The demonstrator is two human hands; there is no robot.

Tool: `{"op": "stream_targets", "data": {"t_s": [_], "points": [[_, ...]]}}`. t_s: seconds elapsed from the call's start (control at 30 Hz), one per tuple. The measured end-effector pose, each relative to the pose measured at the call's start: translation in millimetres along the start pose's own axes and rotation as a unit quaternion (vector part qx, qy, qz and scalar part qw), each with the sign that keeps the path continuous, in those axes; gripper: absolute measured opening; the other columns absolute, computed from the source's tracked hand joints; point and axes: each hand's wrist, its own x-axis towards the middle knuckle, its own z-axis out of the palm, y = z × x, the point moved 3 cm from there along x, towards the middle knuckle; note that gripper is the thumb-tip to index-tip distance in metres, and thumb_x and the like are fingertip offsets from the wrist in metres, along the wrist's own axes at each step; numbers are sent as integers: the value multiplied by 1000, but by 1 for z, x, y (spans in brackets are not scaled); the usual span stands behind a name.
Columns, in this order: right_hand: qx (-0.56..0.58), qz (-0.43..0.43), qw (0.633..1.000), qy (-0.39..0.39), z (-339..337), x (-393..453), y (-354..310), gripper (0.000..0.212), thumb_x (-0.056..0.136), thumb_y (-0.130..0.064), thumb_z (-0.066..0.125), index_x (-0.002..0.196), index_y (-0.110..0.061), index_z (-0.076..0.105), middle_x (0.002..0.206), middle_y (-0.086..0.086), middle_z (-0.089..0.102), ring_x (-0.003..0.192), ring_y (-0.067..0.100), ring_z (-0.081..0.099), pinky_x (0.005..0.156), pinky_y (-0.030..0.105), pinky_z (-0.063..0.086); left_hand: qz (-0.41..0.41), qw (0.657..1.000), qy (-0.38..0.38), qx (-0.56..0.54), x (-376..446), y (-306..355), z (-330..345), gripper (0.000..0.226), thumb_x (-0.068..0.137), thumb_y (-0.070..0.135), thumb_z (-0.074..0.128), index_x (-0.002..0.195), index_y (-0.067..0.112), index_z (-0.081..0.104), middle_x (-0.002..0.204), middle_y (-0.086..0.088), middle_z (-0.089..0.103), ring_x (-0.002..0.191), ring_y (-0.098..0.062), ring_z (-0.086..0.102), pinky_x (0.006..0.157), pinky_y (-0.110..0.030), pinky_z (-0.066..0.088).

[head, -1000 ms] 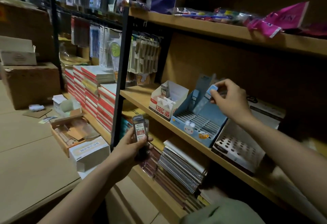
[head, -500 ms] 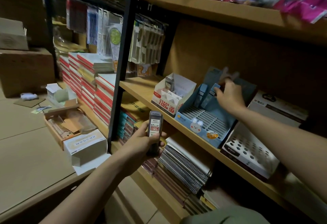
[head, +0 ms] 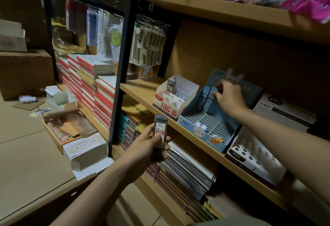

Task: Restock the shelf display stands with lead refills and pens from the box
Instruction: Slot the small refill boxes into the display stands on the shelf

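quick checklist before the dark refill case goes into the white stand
1. Left hand has a firm grip on the dark refill case: ok.
2. Label matches the stand, 0.7 HB on both: ok.
3. White display stand has free slots: ok, only one case in it.
4. Right hand free: not ok, at the blue packs in the blue stand.
5. Stand is steady on the shelf: cannot tell.

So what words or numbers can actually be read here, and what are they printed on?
"0.7" on the lead refill case that the left hand holds; its red label is blurred.
"100" and "HB 0.7" on the white display stand.
White carton on the floor: print too blurred to read.
Blue display stand, where the right hand reaches: sticker unreadable.
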Motion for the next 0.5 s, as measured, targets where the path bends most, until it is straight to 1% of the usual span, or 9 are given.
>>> {"op": "stream_targets", "data": {"t_s": [0.03, 0.1, 0.2, 0.27, 0.37, 0.43, 0.5], "points": [[-8, -7, 1000, 5, 0, 1, -1, 8, 90, -10, 67, 95, -6, 62, 97, 17, 65, 82, 24, 58, 68, 28, 42, 2, 1000, -1, 2, -1, 1, -1, 39, 102, 17, 44, 136, 35, 46, 107, -12, 68, 79, -18, 67, 65, -31, 56], [-28, -14, 999, 13, -1, 3, -1, 9, 88, -9, 69, 94, -3, 65, 97, 19, 65, 84, 28, 60, 69, 29, 43, 8, 1000, -2, 0, -3, 2, -2, 40, 101, 15, 45, 137, 34, 46, 109, -13, 66, 79, -18, 67, 64, -31, 56], [-63, -13, 998, 11, 0, 2, 1, 13, 88, -10, 69, 99, -1, 68, 103, 21, 64, 91, 33, 62, 76, 37, 53, 16, 1000, -6, 0, -4, 3, -3, 40, 99, 11, 47, 133, 33, 49, 110, -12, 66, 77, -17, 67, 64, -31, 57], [-82, -12, 997, 3, 3, 0, 0, 17, 90, -10, 66, 104, -1, 69, 106, 20, 64, 94, 32, 63, 81, 41, 56, 17, 1000, -4, 7, -4, 1, -3, 35, 99, 11, 48, 129, 28, 53, 109, -9, 69, 78, -16, 68, 65, -30, 57], [-85, 2, 996, 5, 4, -3, 0, 21, 93, -11, 62, 111, -2, 69, 109, 20, 65, 98, 34, 63, 84, 46, 56, 12, 1000, 5, 9, -3, -1, -4, 28, 98, 12, 49, 125, 18, 54, 102, -4, 72, 78, -14, 71, 65, -30, 57], [-87, 8, 996, -3, 3, -6, 1, 24, 95, -13, 60, 115, -3, 68, 112, 20, 64, 101, 35, 63, 87, 47, 55, 12, 1000, 7, 15, -3, -2, -5, 27, 98, 12, 49, 124, 18, 55, 104, -6, 72, 78, -14, 71, 65, -29, 57], [-85, 24, 996, -31, 1, -9, 2, 30, 97, -17, 57, 123, -6, 64, 119, 20, 61, 104, 35, 61, 90, 46, 54, 15, 1000, 4, 21, -5, -1, -6, 27, 98, 13, 50, 123, 18, 55, 107, -13, 67, 78, -16, 70, 65, -28, 56]]}}
